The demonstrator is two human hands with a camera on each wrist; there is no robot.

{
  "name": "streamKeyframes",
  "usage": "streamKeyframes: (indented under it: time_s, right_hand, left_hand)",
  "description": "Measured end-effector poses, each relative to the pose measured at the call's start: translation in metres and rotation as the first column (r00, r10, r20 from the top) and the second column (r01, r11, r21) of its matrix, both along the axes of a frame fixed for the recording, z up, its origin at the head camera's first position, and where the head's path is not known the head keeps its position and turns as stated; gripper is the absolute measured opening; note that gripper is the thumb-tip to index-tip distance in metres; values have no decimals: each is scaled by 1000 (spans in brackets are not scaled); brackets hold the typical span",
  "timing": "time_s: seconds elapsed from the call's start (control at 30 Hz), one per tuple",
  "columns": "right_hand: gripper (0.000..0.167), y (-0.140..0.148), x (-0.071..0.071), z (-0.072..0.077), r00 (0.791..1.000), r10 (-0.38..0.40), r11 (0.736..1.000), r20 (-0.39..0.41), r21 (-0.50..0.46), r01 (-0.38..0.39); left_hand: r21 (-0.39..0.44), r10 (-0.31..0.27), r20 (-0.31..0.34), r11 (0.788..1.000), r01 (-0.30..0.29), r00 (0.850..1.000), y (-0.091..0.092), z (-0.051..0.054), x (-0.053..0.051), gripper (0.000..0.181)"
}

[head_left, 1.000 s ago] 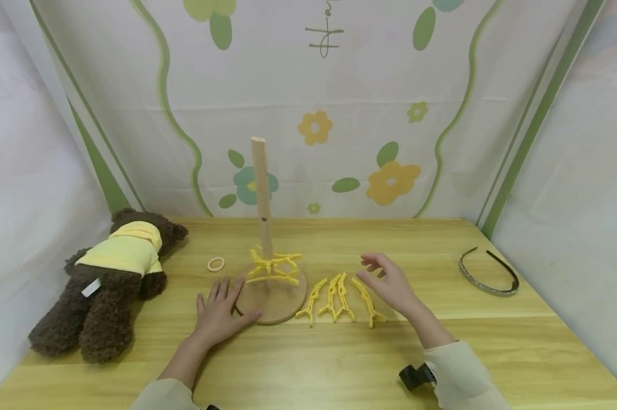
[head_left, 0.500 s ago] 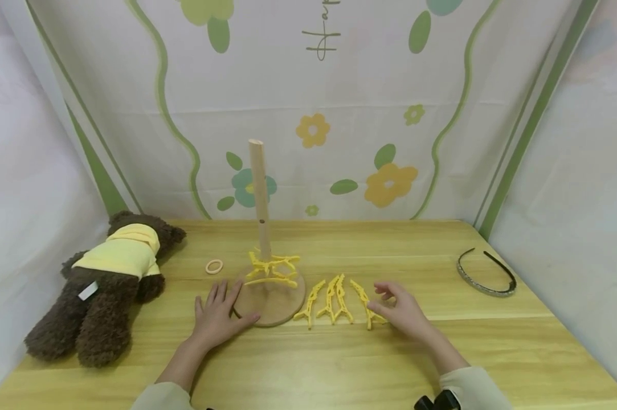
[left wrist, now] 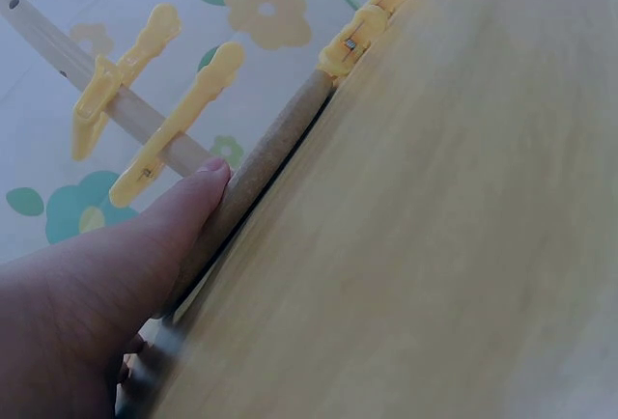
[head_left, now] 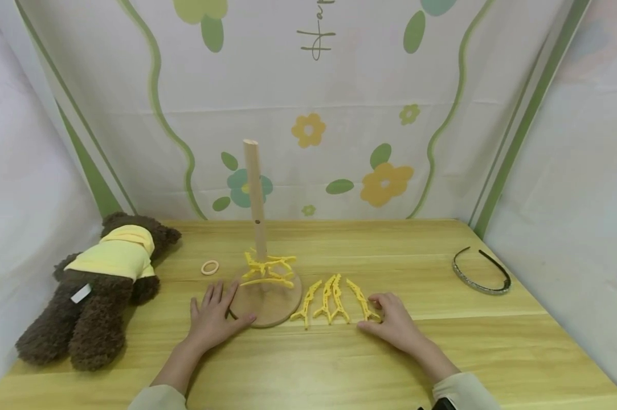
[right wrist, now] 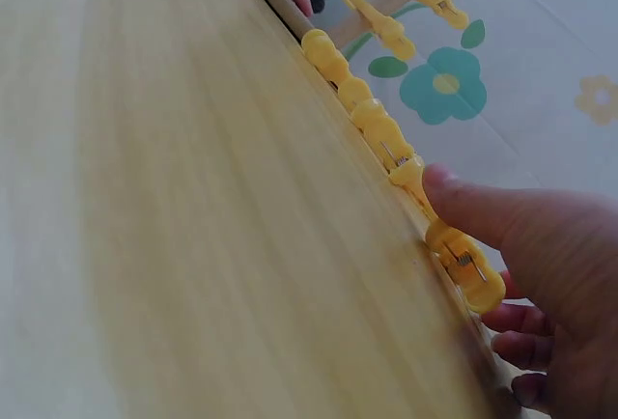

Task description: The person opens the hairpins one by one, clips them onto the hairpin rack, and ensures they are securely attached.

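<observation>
Head view | yellow clips on wood-grain table | floral cloth behind

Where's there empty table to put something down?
The table is bare on the near side of the round base and yellow clips. Behind those clips there's more room, reaching to the headband. It's crowded where the left hand touches the base and the right hand is at the clips. The bear takes up the left.

Left hand palm down, fingers spread; right hand low, fingers bent, thumb apart.
</observation>
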State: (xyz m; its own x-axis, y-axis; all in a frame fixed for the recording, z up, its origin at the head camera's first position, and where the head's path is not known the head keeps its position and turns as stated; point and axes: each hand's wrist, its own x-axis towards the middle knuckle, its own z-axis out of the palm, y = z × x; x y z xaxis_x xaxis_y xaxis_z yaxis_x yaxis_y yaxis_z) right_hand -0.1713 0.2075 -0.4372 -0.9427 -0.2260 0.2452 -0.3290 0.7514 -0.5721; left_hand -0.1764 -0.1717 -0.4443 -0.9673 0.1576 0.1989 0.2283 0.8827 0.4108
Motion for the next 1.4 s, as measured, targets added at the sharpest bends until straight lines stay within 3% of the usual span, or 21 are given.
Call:
streamKeyframes:
  time_s: [0.37, 0.57, 0.8, 0.93, 1.1, 1.3, 1.4]
  right_hand:
    - [53, 6, -3, 3, 995, -77, 996, -62, 34, 79]
    - [56, 9, -3, 4, 996, -65, 995, -56, 70, 69]
    - [46, 11, -5, 2, 995, -92, 993, -44, 68, 95]
    - [42, 13, -7, 0, 993, -105, 992, -54, 59, 108]
    - [37, 16, -9, 4, 994, -93, 996, -54, -3, 93]
    - [34, 22, -12, 14, 997, -66, 992, 26, -103, 69]
    - [32, 25, -14, 20, 998, -50, 990, 30, -134, 54]
  left_hand:
    - [-5, 4, 7, 1000, -4, 1000, 1, 2, 1, 89]
    - [-2, 5, -2, 1000, -5, 1000, 1, 2, 1, 89]
    - [-5, 6, 6, 1000, -6, 1000, 0, 0, 0, 90]
    - [11, 1, -24, 1000, -1, 1000, 0, -2, 0, 90]
    - [11, 1, -41, 1000, -1, 999, 0, -3, 0, 88]
    - [10, 0, -24, 1000, 0, 1000, -1, -2, 0, 89]
    - [1, 0, -10, 1000, 0, 1000, -1, -1, 0, 89]
